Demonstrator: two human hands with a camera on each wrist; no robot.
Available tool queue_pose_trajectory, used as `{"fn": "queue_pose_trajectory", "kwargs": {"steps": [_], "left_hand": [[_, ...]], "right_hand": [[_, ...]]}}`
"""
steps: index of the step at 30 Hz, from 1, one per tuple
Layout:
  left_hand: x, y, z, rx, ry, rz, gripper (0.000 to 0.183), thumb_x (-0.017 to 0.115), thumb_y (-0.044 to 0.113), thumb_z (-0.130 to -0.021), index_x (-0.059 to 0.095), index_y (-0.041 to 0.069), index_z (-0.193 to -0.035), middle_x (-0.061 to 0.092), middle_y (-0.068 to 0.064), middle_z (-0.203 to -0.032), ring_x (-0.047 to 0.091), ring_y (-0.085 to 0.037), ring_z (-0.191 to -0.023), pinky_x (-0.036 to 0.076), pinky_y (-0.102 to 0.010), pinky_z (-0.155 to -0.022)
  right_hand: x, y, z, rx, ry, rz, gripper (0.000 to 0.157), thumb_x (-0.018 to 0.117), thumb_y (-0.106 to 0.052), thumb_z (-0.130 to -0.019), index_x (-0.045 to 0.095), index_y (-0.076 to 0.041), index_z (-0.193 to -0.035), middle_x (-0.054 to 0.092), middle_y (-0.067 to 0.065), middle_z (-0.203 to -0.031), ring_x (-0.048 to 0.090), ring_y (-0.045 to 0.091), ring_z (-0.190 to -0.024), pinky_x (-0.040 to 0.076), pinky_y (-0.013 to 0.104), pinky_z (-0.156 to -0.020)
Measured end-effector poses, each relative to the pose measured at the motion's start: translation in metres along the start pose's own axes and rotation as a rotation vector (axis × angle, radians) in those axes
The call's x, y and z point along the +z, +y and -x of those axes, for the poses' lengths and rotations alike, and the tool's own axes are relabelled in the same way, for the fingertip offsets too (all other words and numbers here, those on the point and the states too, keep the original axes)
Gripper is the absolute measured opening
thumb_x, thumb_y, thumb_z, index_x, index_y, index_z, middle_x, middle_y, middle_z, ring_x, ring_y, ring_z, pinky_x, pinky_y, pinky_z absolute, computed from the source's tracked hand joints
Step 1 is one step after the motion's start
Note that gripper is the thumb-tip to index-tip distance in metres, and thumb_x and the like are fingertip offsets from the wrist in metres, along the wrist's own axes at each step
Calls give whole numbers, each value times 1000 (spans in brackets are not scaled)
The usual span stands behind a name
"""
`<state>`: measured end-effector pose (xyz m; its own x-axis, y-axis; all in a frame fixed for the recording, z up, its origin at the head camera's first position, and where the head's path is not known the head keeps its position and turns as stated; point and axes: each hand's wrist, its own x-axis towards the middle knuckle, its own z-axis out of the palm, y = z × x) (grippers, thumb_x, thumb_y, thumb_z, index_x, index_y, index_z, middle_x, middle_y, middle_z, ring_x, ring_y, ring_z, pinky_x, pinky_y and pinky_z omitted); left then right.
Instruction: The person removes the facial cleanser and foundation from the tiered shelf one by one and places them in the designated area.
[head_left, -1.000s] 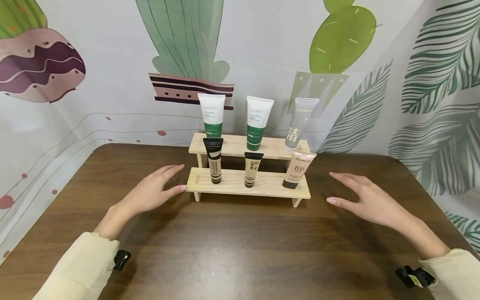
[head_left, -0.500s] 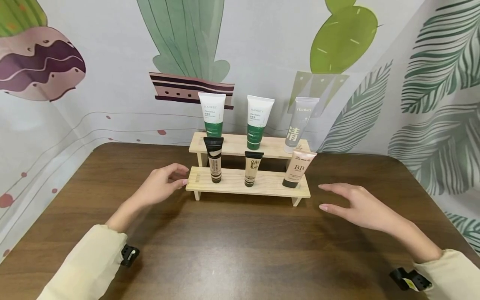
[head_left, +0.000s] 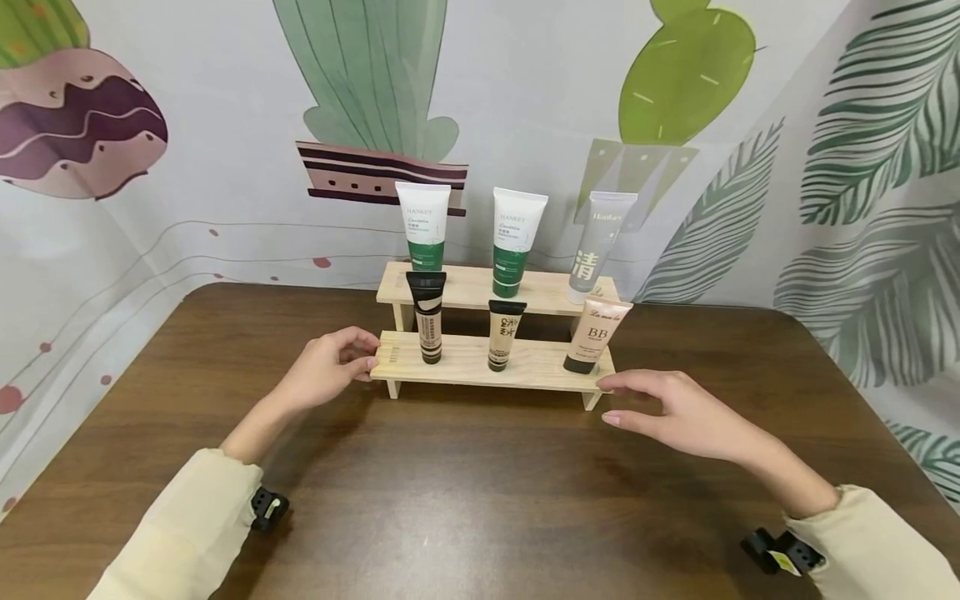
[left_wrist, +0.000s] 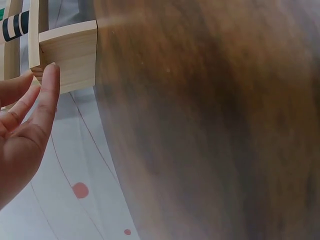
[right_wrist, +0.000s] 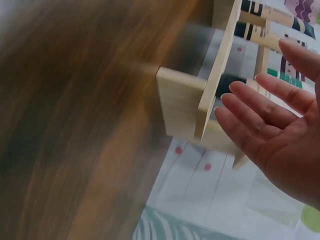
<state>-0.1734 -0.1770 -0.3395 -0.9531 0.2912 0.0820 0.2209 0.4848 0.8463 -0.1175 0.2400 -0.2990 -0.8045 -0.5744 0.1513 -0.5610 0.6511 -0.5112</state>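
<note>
Between the hands: tiered wooden stand [head_left: 462, 357] | left hand [head_left: 321, 367]: pinching nearest end | right hand [head_left: 675, 412]: fingers spread at opposite end

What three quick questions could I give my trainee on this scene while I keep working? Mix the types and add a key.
1. Count: how many tubes stand on the wooden stand?
2. True or false: the right hand is holding the pink BB tube.
3. Multiple choice: which tube stands in the middle of the back shelf?
A) a grey one
B) a white-and-green one
C) a pink one

Key:
1. Six: three on the back shelf, three on the front shelf.
2. False: the pink BB tube stands on the front shelf, and the right hand's fingers are extended near that shelf's right end.
3. B.
</note>
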Motion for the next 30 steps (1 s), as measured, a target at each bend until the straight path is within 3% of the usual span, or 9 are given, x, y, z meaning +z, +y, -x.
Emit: {"fn": "queue_pose_trajectory", "kwargs": {"steps": [6, 11, 21, 30], "left_hand": [[0, 1, -2, -18, -5, 15, 20, 58, -6, -85, 55, -10, -104, 60, -21, -95, 62, -24, -82, 56, -33, -68], [-1, 1, -3, -37, -2, -7, 19, 58, -8, -84, 56, -9, -104, 60, -19, -94, 61, -23, -83, 56, -34, -68], [0, 1, -1, -48, 11, -15, 19, 57, -7, -85, 56, -9, -104, 60, -19, -96, 59, -25, -86, 55, -35, -70], [-1, 0, -1, -61, 8, -3, 20, 58, -6, -85, 56, -8, -105, 60, -19, -96, 59, -25, -86, 55, -36, -71]], "right_hand": [[13, -8, -15, -57, -57, -82, 30, 65, -20, -85, 61, -4, -111, 64, 2, -104, 60, 13, -85, 52, 32, -73], [22, -18, -30, -74, -71, -119, 31, 66, -19, -85, 61, -5, -112, 63, 3, -106, 58, 11, -85, 52, 32, -71], [40, -37, -65, -82, -76, -334, 34, 66, -11, -84, 58, 3, -115, 61, 14, -111, 61, 23, -94, 50, 31, -85], [56, -59, -83, -86, -90, -379, 38, 66, -12, -84, 55, 2, -118, 60, 14, -112, 59, 21, -99, 48, 28, -87]]}}
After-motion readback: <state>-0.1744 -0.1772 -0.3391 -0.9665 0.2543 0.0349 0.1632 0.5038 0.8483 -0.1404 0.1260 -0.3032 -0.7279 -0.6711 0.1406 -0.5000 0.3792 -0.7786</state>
